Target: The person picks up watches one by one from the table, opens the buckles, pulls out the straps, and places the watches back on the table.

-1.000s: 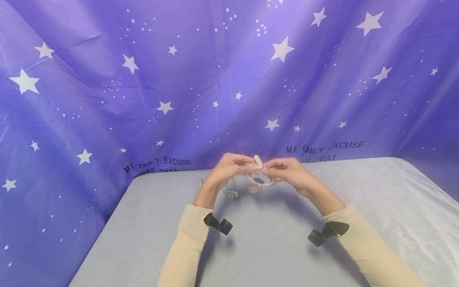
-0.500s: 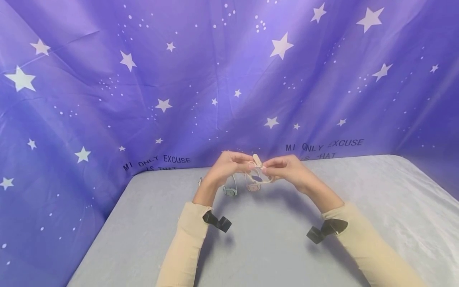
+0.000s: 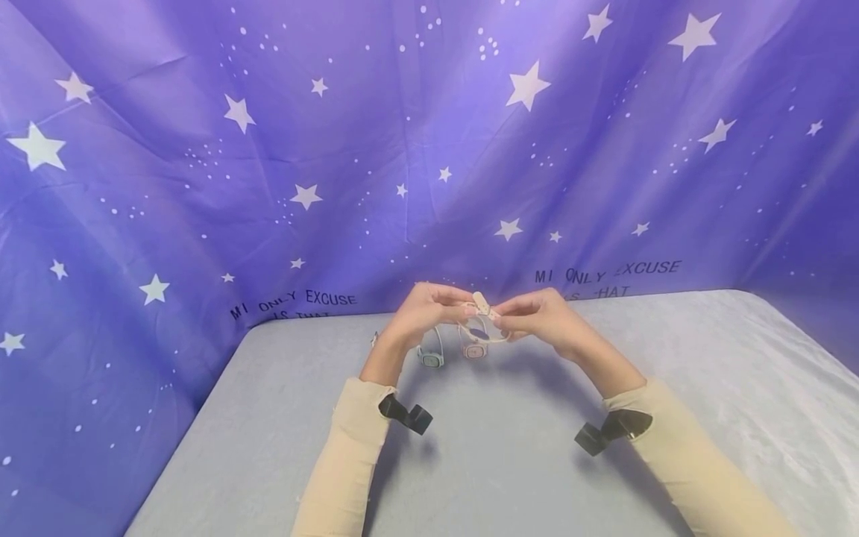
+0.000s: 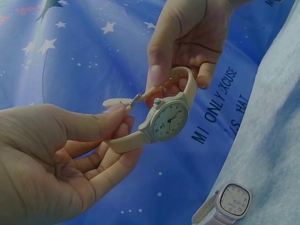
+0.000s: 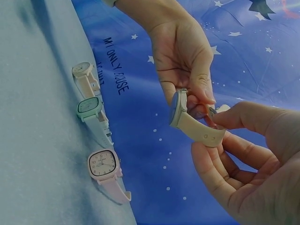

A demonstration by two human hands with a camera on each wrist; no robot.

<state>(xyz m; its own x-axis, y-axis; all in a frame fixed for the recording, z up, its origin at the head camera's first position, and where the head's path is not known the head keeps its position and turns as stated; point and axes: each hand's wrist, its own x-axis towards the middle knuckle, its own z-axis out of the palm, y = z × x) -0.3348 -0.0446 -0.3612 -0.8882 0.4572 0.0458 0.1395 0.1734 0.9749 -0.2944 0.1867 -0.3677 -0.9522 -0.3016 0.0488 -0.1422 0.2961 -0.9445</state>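
Both hands hold a cream wristwatch (image 4: 171, 121) up above the table, its strap bent into a loop with the dial facing away from the head camera. My left hand (image 3: 424, 315) pinches the strap by the metal buckle (image 4: 135, 100), where a strap tip sticks out past the fingertips. My right hand (image 3: 545, 319) grips the other strap part, which has holes, between thumb and fingers. How far the strap runs through the buckle is partly hidden by the fingers. Behind the hands, a pink square watch (image 5: 102, 164) and a green square watch (image 5: 89, 107) stand on the table.
A round cream-coloured watch (image 5: 82, 70) stands beyond the green one, at the end of the row near the table's far edge. A grey cloth covers the table (image 3: 496, 462). Behind it hangs a purple-blue star-printed curtain (image 3: 376, 134).
The strap tip between the fingertips has tilted and shifted slightly. Both hands stay nearly in place, still gripping the wristwatch. The head view has moved a little.
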